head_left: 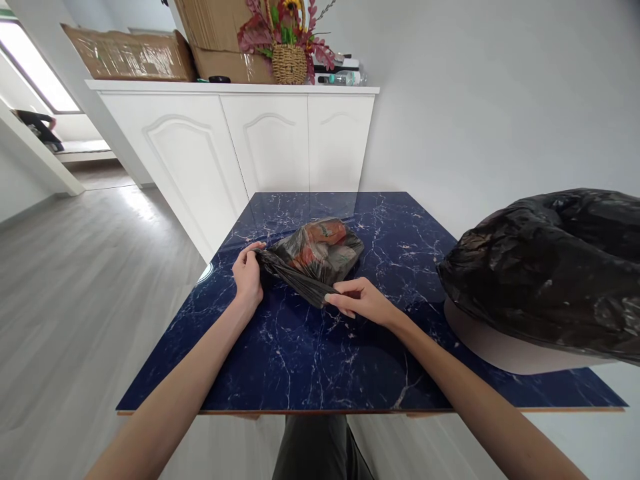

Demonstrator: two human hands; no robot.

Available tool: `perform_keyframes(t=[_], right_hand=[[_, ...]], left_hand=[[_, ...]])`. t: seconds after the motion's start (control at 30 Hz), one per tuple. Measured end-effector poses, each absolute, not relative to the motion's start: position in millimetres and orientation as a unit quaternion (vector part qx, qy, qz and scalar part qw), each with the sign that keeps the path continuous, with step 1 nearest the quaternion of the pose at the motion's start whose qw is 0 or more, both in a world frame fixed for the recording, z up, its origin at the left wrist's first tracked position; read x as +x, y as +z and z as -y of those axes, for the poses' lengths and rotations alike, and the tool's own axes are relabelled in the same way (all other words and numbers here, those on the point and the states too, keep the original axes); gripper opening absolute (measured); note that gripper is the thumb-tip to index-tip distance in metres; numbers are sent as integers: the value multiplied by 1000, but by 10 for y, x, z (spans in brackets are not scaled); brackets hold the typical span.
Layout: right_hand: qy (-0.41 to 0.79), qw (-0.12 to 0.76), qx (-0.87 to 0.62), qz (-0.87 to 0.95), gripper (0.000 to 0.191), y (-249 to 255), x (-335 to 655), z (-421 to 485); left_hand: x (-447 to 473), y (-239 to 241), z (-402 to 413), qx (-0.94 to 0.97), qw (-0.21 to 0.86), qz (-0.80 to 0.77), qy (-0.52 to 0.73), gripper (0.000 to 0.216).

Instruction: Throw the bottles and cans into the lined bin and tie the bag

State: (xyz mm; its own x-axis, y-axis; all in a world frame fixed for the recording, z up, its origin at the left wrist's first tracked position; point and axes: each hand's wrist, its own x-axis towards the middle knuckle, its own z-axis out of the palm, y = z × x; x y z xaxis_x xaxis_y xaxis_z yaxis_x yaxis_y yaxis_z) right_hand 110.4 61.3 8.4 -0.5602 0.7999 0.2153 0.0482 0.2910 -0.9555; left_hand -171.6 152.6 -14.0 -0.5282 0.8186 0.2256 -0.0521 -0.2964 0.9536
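A thin black plastic bag (307, 285) lies on the blue marbled table, its mouth edge stretched between my two hands. Inside it, seen through the film, is a bulky load with red-orange and pale wrapping (325, 243); its exact kind is hard to make out. My left hand (248, 268) grips the bag's left corner, fingers wrapped around the plastic. At the nearer right corner, my right hand (361, 300) pinches the edge between thumb and fingers. The load sits just beyond the stretched edge, resting on the table.
On the table (320, 373), at right, stands a pale bin (493, 343) lined with a large black bag (540, 267). Behind is a white cabinet (270, 140) bearing cardboard boxes (135, 55), a flower basket (289, 65) and a plastic bottle (345, 79). Someone's dark-clothed body (41, 128) shows far left.
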Motion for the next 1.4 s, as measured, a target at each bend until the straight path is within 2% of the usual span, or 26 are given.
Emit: perform_keyframes(t=[0.13,0.23,0.3,0.4,0.47,0.57,0.7,0.8,0.9,1.07,1.17,1.27,1.33,1.4], right_hand=[[518,454,-304,658,56,40,1123,-656],[563,518,-301,570,48,25,1155,-695],[598,529,-294,527,49,21,1181,-716],[625,497,-290,527,61,-3,1208,-731],[632,453,-291,557,69,-29,1211,-728],[634,406,-286,593,74,-51,1203,-706],[609,380,-267,643,67,-18,1209,-677],[588,345,-259,685,57,7,1234,-678],[589,323,-259,694,56,4,1258,-689],[622,321,-271,661,50,-12,1245,-692],[635,402,-278,598,50,4,1215,-697],[648,481,-264,528,40,25,1220,-716],[666,477,-230,526,39,24,1246,-728],[689,427,-196,552,44,9,1273,-732]], left_hand=[[-1709,-56,-1477,412,282,-511,700,20],[-1666,53,-1362,489,208,-509,677,35],[-1622,116,-1280,588,123,-491,631,38],[-1561,166,-1208,668,43,-465,579,19],[-1549,170,-1211,649,62,-470,595,20],[-1594,143,-1281,542,183,-483,662,16],[-1728,62,-1432,397,293,-491,719,7],[-1829,2,-1536,335,350,-484,729,13],[-1920,-24,-1609,290,398,-471,732,18],[-2035,-32,-1670,256,421,-468,734,19],[-2058,-43,-1682,259,415,-481,727,22],[-2041,-42,-1670,285,384,-495,726,17],[-2014,-24,-1640,314,351,-503,725,13],[-1988,14,-1587,355,314,-507,720,12]])
